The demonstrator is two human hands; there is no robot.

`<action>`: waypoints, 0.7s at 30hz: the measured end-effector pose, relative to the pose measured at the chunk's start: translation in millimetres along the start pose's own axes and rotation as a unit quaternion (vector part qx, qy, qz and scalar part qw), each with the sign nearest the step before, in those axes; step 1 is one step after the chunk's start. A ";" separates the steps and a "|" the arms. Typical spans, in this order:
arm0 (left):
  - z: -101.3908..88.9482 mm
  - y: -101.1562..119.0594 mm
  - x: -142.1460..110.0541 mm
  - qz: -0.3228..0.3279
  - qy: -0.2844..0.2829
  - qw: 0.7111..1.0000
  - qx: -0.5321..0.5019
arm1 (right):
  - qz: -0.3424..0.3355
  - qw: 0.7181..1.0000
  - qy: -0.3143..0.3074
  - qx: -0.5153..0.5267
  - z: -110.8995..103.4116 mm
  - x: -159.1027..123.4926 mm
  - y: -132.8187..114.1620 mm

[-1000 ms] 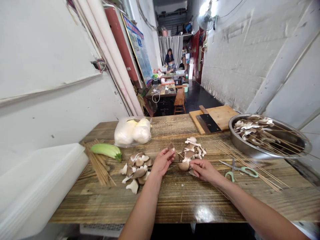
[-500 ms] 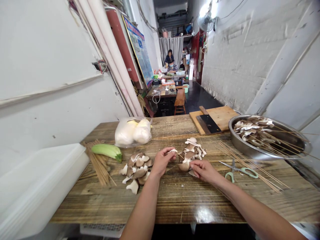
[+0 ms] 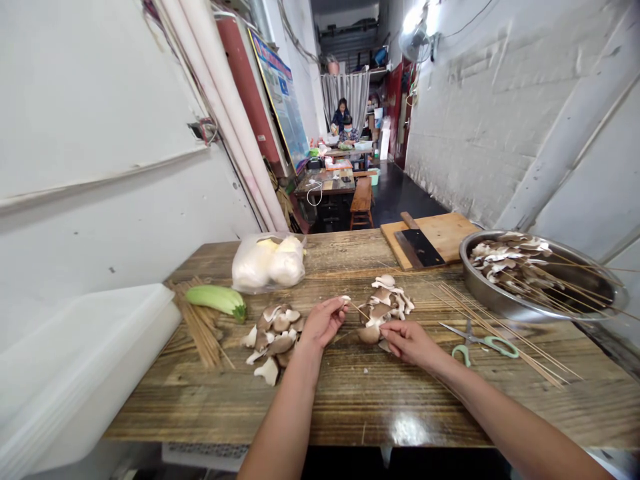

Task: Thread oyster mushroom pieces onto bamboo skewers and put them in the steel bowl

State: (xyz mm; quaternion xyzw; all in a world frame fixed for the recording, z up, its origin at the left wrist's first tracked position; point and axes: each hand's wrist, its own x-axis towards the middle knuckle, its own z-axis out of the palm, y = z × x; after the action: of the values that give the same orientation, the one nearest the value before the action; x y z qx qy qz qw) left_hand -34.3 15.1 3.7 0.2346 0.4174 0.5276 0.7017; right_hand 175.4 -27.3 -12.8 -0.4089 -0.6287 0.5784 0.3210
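Note:
My left hand (image 3: 324, 323) is closed in a pinch on a small mushroom piece (image 3: 345, 299), its pale side showing. My right hand (image 3: 407, 340) pinches a thin wooden skewer (image 3: 359, 311), whose tip points left to the mushroom piece. Whether the tip has entered it I cannot tell. Beside my right fingertips is a brown-capped mushroom (image 3: 369, 335); I cannot tell if it is on the skewer. Just behind lies a heap of mushrooms (image 3: 387, 297). Left of my left hand is another mushroom pile (image 3: 277, 333), partly covered by my forearm.
Green-handled scissors (image 3: 484, 341) and loose skewers (image 3: 505, 333) lie right. Behind them stands a metal basin (image 3: 545, 311) of skewered mushrooms. A cleaver (image 3: 419, 247) rests on a cutting board (image 3: 450, 233). Left are a green gourd (image 3: 216, 300), a skewer bundle (image 3: 200, 340), a bag (image 3: 267, 263) and white trays (image 3: 85, 380).
My left hand has turned the mushroom piece from its brown side to its pale side by the skewer tip. My right hand has stayed nearly still. The view has shifted slightly.

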 end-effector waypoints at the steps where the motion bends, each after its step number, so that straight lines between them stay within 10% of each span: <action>1: 0.1 0.0 0.2 -0.002 0.000 1.000 -0.001 | -0.001 1.000 0.001 0.002 -0.2 0.1 0.9; 21: -1.0 -9.4 2.1 0.044 0.008 0.999 0.007 | -0.003 1.000 0.000 -0.003 0.3 -0.1 1.7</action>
State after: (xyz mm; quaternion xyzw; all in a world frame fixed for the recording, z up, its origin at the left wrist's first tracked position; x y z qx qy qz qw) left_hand -29.8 13.8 -4.8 0.2534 0.4156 0.5569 0.6730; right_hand 175.4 -27.5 -14.5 -0.4076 -0.6315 0.5756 0.3220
